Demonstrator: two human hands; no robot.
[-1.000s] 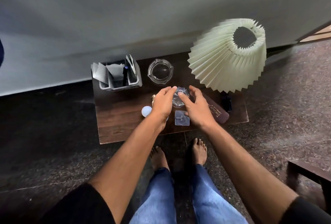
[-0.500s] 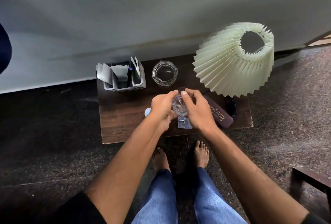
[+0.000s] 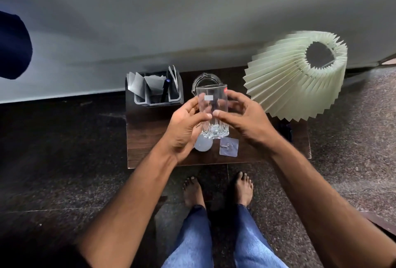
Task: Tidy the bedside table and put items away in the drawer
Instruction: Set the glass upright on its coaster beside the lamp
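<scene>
The dark wooden bedside table [image 3: 145, 139] carries a pleated pale lampshade [image 3: 295, 87] at its right back corner and a grey organizer [image 3: 158, 99] with papers at the left back corner. The left hand [image 3: 184, 130] and the right hand [image 3: 246, 121] both grip a clear drinking glass [image 3: 213, 115], held upright above the table's middle. A glass jar [image 3: 205, 77] stands at the back edge. Near the front edge lie a transparent hook pad [image 3: 228, 147] and a white disc [image 3: 203, 146].
</scene>
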